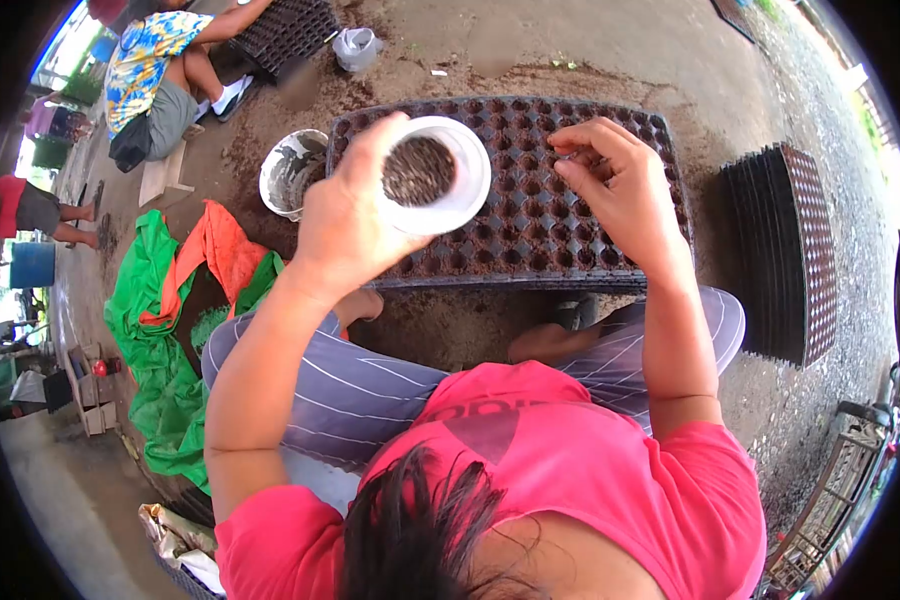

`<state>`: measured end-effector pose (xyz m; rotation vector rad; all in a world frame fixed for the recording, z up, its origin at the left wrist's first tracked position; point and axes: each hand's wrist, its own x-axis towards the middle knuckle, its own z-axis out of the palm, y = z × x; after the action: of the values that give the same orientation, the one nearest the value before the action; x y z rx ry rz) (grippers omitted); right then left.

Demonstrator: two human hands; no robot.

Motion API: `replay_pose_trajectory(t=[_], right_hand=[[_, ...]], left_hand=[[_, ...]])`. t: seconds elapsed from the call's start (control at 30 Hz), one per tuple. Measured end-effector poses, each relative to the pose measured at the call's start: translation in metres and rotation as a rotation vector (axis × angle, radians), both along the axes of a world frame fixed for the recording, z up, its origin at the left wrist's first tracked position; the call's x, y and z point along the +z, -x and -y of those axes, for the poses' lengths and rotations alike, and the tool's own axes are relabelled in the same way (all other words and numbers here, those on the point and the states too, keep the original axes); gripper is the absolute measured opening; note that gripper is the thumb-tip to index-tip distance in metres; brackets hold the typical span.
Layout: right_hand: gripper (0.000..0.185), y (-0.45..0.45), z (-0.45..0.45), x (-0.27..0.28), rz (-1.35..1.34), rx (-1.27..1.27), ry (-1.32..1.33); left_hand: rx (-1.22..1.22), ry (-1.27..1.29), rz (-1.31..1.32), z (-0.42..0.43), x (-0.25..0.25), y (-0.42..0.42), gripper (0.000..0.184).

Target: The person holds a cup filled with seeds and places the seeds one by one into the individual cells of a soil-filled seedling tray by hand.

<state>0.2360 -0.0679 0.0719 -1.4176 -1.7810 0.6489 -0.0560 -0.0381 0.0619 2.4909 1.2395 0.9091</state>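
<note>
My left hand (345, 215) grips a white plastic cup (473, 180), tilted so that the small dark seeds (419, 171) inside show. Below both hands lies a black seedling tray (510, 272), its many round cells filled with brown soil. My right hand (620, 185) hovers over the tray's right part, thumb and fingertips pinched together. Whatever sits between those fingertips is too small to make out. The cup is above the tray's left half, apart from my right hand.
Left of the tray stands a smeared white bucket (292, 178), with green (155, 330) and orange sheets (220, 250) nearby. Stacked trays (778, 255) stand at the right. A person (160, 85) sits at upper left by more trays (282, 35); others stand far left.
</note>
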Motion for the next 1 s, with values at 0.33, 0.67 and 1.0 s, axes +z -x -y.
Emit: replay_pose_trajectory(t=[0.33, 0.67, 1.0], right_hand=[[0.023, 0.004, -0.002, -0.002, 0.013, 0.014, 0.002], [0.018, 0.047, -0.004, -0.016, 0.282, 0.353, -0.273], [0.025, 0.065, 0.005, -0.054, 0.743, 0.349, -0.208]], left_hand=[[0.023, 0.13, -0.018, -0.011, -0.002, 0.006, 0.11], [-0.064, 0.254, -0.228, 0.005, -0.013, -0.019, 0.089], [-0.181, 0.292, -0.294, 0.022, -0.02, -0.041, 0.099]])
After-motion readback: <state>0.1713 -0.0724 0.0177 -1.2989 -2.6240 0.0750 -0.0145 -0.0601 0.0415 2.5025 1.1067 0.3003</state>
